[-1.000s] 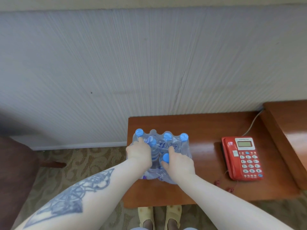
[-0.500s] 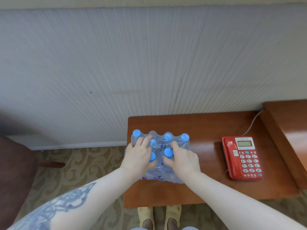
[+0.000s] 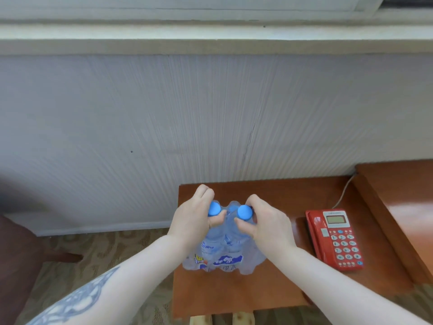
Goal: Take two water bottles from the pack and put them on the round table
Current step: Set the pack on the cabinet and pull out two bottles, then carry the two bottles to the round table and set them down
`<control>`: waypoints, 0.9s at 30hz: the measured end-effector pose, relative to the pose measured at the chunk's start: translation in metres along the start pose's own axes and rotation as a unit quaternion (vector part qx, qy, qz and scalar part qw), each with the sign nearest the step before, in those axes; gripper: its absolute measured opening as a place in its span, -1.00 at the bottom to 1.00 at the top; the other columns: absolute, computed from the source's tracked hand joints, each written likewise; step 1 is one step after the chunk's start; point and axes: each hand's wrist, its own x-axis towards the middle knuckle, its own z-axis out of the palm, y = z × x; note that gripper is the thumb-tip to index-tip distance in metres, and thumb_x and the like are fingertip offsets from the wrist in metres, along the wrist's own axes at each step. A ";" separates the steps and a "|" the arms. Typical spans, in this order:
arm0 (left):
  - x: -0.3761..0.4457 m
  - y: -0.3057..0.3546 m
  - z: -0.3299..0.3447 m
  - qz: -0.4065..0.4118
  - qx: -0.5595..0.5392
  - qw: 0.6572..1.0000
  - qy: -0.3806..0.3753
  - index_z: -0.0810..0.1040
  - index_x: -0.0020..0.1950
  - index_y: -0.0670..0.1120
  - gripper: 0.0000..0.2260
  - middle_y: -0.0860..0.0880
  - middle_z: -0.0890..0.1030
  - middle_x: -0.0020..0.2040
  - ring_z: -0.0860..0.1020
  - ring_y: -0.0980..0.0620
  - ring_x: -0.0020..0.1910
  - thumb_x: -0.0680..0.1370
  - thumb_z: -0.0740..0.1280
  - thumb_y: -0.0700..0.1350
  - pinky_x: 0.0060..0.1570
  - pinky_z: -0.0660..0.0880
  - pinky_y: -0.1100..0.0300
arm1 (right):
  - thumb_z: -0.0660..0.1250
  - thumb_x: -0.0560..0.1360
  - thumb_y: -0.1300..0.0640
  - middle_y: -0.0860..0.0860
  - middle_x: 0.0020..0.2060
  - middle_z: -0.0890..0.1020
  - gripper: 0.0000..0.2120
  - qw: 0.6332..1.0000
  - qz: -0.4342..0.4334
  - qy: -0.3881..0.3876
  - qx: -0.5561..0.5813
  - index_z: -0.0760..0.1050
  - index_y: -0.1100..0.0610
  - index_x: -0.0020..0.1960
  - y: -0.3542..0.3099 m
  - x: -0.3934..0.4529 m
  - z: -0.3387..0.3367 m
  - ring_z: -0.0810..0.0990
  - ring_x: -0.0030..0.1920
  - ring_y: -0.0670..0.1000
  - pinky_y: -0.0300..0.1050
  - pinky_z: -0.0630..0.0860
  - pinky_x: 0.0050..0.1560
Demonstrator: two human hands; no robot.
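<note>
A clear plastic-wrapped pack of water bottles [image 3: 225, 261] with blue caps stands on a rectangular wooden table [image 3: 234, 294]. My left hand [image 3: 194, 219] is closed round the neck of one bottle, its blue cap [image 3: 214, 208] showing. My right hand [image 3: 264, 221] grips the neck of a second bottle under its blue cap [image 3: 244, 211]. Both bottles are raised and tilted toward me, their lower halves still inside the torn wrap. No round table is in view.
A red push-button telephone [image 3: 335, 240] lies on the table's right side, its cord running to the wall. A higher wooden surface [image 3: 398, 195] adjoins at the right. A dark chair [image 3: 16, 261] stands on the patterned carpet at the left. A wall is close behind.
My hands moved from pressing on the top of the pack to gripping two bottle necks and pulling them up. The camera view has tilted upward.
</note>
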 end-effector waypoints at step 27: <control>0.055 0.143 -0.116 0.168 -0.128 0.966 0.148 0.25 -0.31 -0.09 -0.60 0.01 0.32 -0.27 0.37 -0.06 -0.41 0.37 0.37 0.16 -0.38 0.38 0.00 | 0.51 0.19 -0.11 -0.08 -0.58 0.37 -0.61 0.951 0.035 0.302 0.057 0.38 0.12 -0.37 -0.063 -0.038 -0.172 0.31 -0.50 -0.08 -0.11 0.33 -0.42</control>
